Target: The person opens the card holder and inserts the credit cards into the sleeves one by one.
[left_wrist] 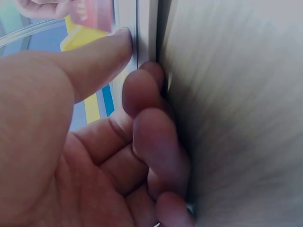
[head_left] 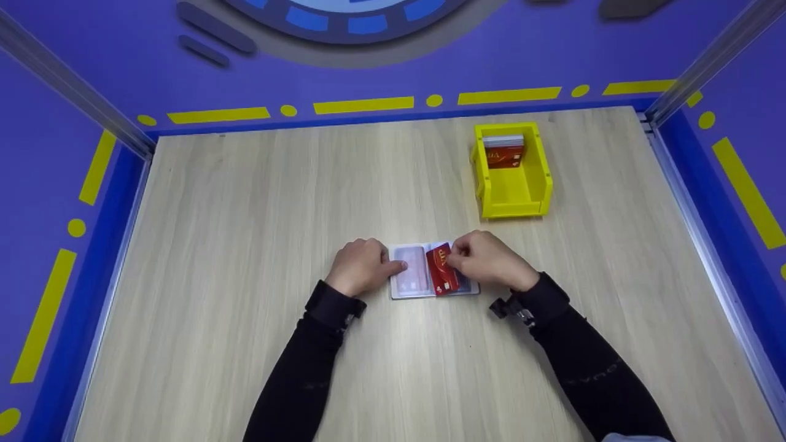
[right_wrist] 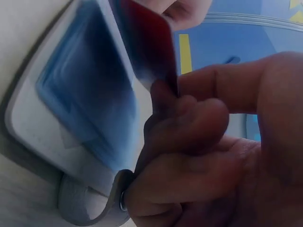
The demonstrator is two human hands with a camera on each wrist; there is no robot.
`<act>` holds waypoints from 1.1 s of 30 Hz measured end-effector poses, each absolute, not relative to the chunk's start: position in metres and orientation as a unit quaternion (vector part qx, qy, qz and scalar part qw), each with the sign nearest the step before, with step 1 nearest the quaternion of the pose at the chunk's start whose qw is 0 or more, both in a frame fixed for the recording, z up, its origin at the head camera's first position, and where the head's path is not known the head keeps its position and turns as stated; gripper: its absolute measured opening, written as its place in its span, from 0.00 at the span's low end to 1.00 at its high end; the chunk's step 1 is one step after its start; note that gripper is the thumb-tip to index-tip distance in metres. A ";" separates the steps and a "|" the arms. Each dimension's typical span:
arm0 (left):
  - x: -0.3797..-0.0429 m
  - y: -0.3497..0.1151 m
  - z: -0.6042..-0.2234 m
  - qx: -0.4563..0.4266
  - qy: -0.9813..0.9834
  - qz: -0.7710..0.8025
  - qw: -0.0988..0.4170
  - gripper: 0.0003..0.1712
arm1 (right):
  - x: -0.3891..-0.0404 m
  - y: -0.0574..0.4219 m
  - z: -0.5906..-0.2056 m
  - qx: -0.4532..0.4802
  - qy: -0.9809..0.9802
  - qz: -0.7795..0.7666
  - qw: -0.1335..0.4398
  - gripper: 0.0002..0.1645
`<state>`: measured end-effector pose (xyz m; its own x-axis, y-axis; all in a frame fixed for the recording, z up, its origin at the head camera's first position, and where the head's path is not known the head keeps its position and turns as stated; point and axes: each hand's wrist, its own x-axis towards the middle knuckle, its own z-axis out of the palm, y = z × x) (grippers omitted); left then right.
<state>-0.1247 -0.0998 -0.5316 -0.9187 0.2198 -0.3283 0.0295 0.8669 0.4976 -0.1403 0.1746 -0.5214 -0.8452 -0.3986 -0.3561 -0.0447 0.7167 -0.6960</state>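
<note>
An open card holder with clear plastic sleeves lies on the table in the head view. At its left edge my left hand holds it, thumb on top and fingers curled by the rim, as the left wrist view shows. A red VIP card is pinched between the thumb and fingers of my right hand. The card is tilted over the right half of the holder, apart from the sleeve in the right wrist view. A grey strap extends from the holder's edge near my right fingers.
A yellow bin stands behind and to the right of the holder. Several red cards stand stacked at its back. Purple and blue panels border the wooden table at the back and sides.
</note>
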 end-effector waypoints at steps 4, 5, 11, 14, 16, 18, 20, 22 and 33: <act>-0.124 -0.100 -0.532 0.062 0.948 0.247 0.193 0.33 | -0.141 0.174 -0.524 -0.104 0.896 -0.347 0.256 0.22; -0.124 -0.100 -0.532 0.061 0.948 0.247 0.192 0.33 | -0.142 0.173 -0.524 -0.104 0.896 -0.348 0.257 0.22; -0.124 -0.100 -0.532 0.058 0.949 0.245 0.190 0.32 | -0.143 0.172 -0.525 -0.123 0.896 -0.348 0.247 0.18; -0.123 -0.100 -0.532 0.059 0.949 0.245 0.189 0.32 | -0.143 0.171 -0.526 -0.119 0.899 -0.345 0.244 0.18; -0.123 -0.100 -0.532 0.060 0.949 0.245 0.190 0.32 | -0.142 0.170 -0.526 -0.107 0.898 -0.346 0.251 0.19; -0.123 -0.100 -0.532 0.061 0.949 0.244 0.192 0.32 | -0.143 0.170 -0.527 -0.093 0.895 -0.350 0.260 0.21; -0.123 -0.100 -0.532 0.060 0.948 0.244 0.194 0.31 | -0.143 0.168 -0.529 -0.084 0.893 -0.355 0.262 0.22; -0.123 -0.100 -0.531 0.057 0.947 0.245 0.198 0.31 | -0.144 0.167 -0.532 -0.084 0.892 -0.362 0.257 0.21; -0.124 -0.100 -0.532 0.055 0.948 0.241 0.199 0.32 | -0.145 0.164 -0.535 -0.087 0.892 -0.353 0.267 0.23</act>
